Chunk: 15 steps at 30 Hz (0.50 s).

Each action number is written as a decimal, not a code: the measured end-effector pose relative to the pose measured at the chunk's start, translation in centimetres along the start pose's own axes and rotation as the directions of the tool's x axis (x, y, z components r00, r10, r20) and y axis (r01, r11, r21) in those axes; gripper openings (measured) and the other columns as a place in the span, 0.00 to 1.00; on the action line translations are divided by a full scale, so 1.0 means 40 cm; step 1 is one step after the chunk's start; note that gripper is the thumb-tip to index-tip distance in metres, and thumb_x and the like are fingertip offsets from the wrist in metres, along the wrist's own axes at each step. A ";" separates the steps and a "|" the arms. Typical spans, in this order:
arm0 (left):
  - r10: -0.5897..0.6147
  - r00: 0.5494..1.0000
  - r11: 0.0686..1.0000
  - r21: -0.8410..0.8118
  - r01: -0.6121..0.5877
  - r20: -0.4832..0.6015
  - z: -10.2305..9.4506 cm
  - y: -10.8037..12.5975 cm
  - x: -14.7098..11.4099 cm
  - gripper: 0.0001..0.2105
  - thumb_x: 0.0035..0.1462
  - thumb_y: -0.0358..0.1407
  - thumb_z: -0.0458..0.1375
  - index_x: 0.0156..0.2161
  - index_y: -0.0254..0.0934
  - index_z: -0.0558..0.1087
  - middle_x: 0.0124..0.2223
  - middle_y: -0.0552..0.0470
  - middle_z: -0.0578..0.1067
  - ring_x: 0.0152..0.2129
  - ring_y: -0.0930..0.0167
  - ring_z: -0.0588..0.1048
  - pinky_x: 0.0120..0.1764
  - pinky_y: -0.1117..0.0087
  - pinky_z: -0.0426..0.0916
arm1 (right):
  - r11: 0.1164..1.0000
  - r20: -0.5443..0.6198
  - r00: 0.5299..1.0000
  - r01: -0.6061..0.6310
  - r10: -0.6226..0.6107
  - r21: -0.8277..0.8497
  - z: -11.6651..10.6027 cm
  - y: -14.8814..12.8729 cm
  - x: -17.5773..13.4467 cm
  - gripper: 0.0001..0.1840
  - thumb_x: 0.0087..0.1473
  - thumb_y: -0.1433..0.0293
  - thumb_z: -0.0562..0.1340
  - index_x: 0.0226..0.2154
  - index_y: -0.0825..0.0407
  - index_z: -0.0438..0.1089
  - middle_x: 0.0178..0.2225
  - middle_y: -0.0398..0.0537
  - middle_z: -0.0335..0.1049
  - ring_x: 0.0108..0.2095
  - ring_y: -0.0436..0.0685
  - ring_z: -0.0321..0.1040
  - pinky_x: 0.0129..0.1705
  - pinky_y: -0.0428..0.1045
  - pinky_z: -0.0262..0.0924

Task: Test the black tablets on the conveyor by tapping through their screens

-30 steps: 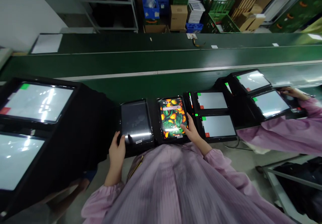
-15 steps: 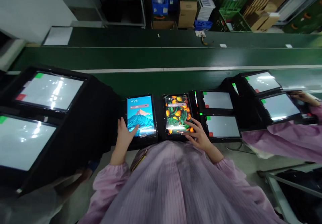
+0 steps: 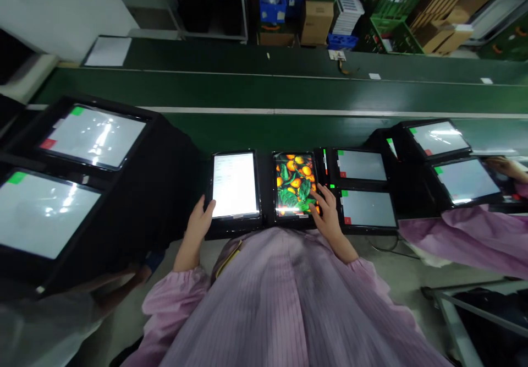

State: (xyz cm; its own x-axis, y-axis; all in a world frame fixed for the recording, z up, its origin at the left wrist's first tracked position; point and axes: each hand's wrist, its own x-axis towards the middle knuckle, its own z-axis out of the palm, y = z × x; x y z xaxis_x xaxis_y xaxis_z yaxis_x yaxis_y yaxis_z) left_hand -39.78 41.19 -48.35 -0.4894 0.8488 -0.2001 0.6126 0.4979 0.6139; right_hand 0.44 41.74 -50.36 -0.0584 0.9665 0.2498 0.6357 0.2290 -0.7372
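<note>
Two tablets lie side by side in front of me. The left tablet (image 3: 235, 182) shows a mostly white screen with faint lines of text. My left hand (image 3: 199, 218) rests at its lower left edge, fingers apart, the thumb by the screen's border. On the right tablet (image 3: 293, 180) is a picture of oranges and green leaves. Over its lower right corner is my right hand (image 3: 328, 210), with spread fingers at or just above the glass; contact is hard to judge. Neither hand grips anything.
Tablets with grey screens, such as one tablet (image 3: 368, 208), stand to my right, and larger-looking ones (image 3: 49, 210) to my left on black stands. Beyond runs a green conveyor belt (image 3: 214, 92). A co-worker's hand (image 3: 505, 166) is at far right. Crates and a cardboard box (image 3: 317, 21) stand behind.
The left tablet's screen went from a mountain lock screen to a white page. The clock and notification vanished from the right one. My left thumb moved back to the edge.
</note>
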 end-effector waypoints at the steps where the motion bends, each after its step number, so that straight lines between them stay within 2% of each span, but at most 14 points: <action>1: -0.014 1.000 1.000 -0.004 0.014 0.010 0.001 -0.002 -0.005 0.33 0.64 0.49 0.58 0.69 0.36 0.68 0.64 0.37 0.77 0.68 0.54 0.69 0.69 0.53 0.61 | 1.000 -0.011 1.000 -0.024 0.024 0.001 -0.003 0.002 -0.004 0.26 0.70 0.54 0.56 0.66 0.39 0.70 0.68 0.55 0.65 0.70 0.69 0.59 0.71 0.74 0.56; 3: -0.045 0.998 0.999 -0.015 0.045 0.032 0.002 -0.002 -0.012 0.35 0.62 0.49 0.60 0.70 0.34 0.67 0.66 0.36 0.75 0.69 0.53 0.67 0.70 0.52 0.59 | 0.999 -0.018 0.999 -0.049 0.049 -0.001 -0.013 0.004 -0.008 0.28 0.71 0.54 0.54 0.69 0.41 0.66 0.69 0.56 0.64 0.68 0.69 0.61 0.70 0.73 0.58; 4: -0.054 0.998 0.998 -0.018 0.055 0.041 0.000 -0.001 -0.015 0.37 0.61 0.49 0.61 0.70 0.32 0.66 0.67 0.34 0.73 0.70 0.52 0.66 0.70 0.52 0.59 | 0.999 -0.011 0.999 -0.047 0.047 0.001 -0.019 0.002 -0.008 0.27 0.71 0.54 0.54 0.67 0.41 0.68 0.69 0.55 0.64 0.69 0.69 0.61 0.70 0.73 0.58; 8: -0.096 0.988 0.995 0.007 0.096 0.124 -0.023 0.012 -0.019 0.45 0.55 0.48 0.67 0.72 0.27 0.62 0.70 0.29 0.68 0.70 0.48 0.64 0.70 0.50 0.57 | 0.996 0.091 0.992 0.092 -0.092 0.001 -0.044 -0.025 -0.002 0.20 0.71 0.58 0.55 0.50 0.37 0.83 0.65 0.48 0.71 0.69 0.70 0.60 0.69 0.73 0.59; 11: -0.110 0.973 0.994 0.049 0.102 0.201 -0.046 0.019 -0.020 0.48 0.52 0.48 0.69 0.73 0.27 0.59 0.72 0.29 0.66 0.72 0.48 0.61 0.71 0.50 0.56 | 0.982 0.151 0.970 0.191 -0.189 0.004 -0.055 -0.048 0.001 0.19 0.70 0.60 0.57 0.44 0.38 0.85 0.64 0.48 0.73 0.69 0.71 0.61 0.67 0.74 0.62; 15: -0.086 0.964 0.995 0.074 0.069 0.252 -0.058 0.008 -0.022 0.53 0.48 0.49 0.71 0.74 0.28 0.56 0.74 0.28 0.62 0.73 0.47 0.58 0.70 0.50 0.57 | 0.972 0.245 0.941 0.231 -0.232 0.031 -0.049 -0.056 -0.003 0.17 0.69 0.61 0.60 0.39 0.38 0.86 0.65 0.46 0.72 0.71 0.74 0.58 0.68 0.76 0.59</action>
State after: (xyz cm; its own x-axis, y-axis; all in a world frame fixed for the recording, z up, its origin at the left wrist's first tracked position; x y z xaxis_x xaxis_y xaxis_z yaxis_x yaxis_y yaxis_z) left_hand -40.61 40.20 -46.21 -0.3678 0.8201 -0.4384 0.6213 0.5675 0.5403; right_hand 0.53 40.86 -47.50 -0.3907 0.8852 0.2525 0.5810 0.4500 -0.6782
